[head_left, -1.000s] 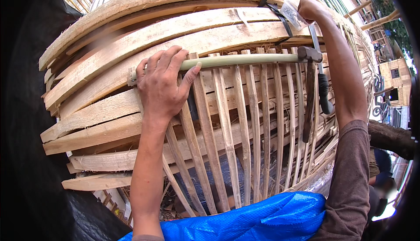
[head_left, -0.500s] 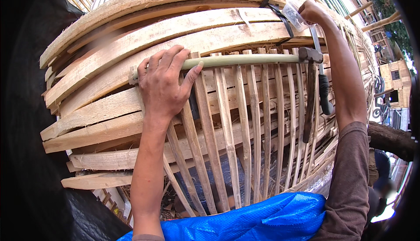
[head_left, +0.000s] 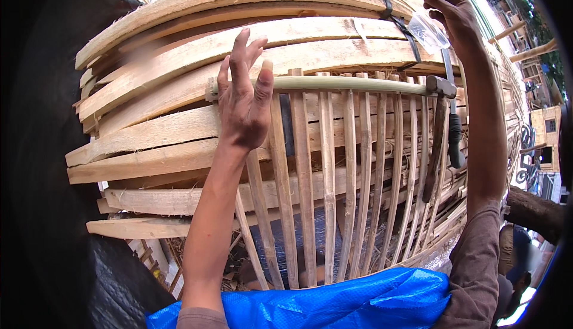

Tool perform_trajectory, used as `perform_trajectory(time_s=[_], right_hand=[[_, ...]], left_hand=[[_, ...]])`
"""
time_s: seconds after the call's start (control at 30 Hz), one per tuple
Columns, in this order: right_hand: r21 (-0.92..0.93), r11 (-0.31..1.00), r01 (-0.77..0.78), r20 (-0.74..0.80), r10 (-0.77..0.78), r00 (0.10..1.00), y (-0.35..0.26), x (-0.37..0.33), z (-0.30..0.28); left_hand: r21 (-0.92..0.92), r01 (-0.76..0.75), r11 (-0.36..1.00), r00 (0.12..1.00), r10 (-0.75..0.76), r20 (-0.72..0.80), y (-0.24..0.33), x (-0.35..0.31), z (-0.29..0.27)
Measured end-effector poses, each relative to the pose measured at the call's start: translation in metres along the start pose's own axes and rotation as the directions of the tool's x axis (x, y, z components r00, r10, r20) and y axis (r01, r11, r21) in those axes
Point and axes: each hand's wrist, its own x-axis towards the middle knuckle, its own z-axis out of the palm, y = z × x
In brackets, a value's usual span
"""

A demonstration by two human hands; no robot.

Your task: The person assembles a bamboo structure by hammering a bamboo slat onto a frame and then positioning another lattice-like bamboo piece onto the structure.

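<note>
My left hand (head_left: 246,99), fingers apart, is over the left end of a pale green bamboo rail (head_left: 358,84); whether the palm touches it I cannot tell. Upright wooden slats (head_left: 329,180) stand in a row below the rail. My right hand (head_left: 455,15) is at the upper right, fingers stretched out and thumb apart, just above a clear plastic container (head_left: 428,32). A hammer (head_left: 440,86) hangs by its head at the rail's right end, handle down. Beside it hangs a blade tool with a dark wrapped handle (head_left: 456,141).
Stacked sawn planks (head_left: 143,141) fill the space behind the rail, bound with a black strap (head_left: 406,33). A blue tarp (head_left: 334,299) lies nearest me. Black sheeting (head_left: 113,281) hangs at left. A thick log (head_left: 536,212) and another person (head_left: 514,257) are at right.
My left hand has loosened from its flat rest on the rail, its fingers now raised. My right hand has come out of the plastic container, its fingers opening. The view has shifted slightly.
</note>
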Motion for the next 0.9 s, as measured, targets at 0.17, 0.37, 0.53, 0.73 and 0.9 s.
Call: perform_trajectory(time_s=[0.17,0.37,0.53,0.73,0.9], right_hand=[[0.325,0.946,-0.021,0.291,-0.079,0.954,-0.08,-0.06,0.166],[0.339,0.94,0.044,0.24,-0.132,0.962,-0.077,-0.079,0.26],[0.306,0.949,0.072,0.294,-0.166,0.941,-0.084,-0.081,0.28],[0.225,0.97,0.094,0.253,-0.151,0.956,-0.077,-0.088,0.279],[0.271,0.961,0.06,0.291,-0.141,0.946,-0.082,-0.088,0.288]], left_hand=[[-0.693,0.12,0.711,0.977,-0.207,-0.043,-0.007,0.009,-0.014],[-0.934,-0.067,0.351,0.916,-0.349,-0.197,-0.016,0.016,-0.022],[-0.909,-0.015,0.416,0.849,-0.476,-0.232,-0.018,0.011,-0.038],[0.018,0.203,0.979,0.963,-0.197,-0.184,-0.024,-0.015,-0.08],[0.164,0.09,0.982,0.996,-0.087,-0.024,-0.047,-0.032,-0.079]])
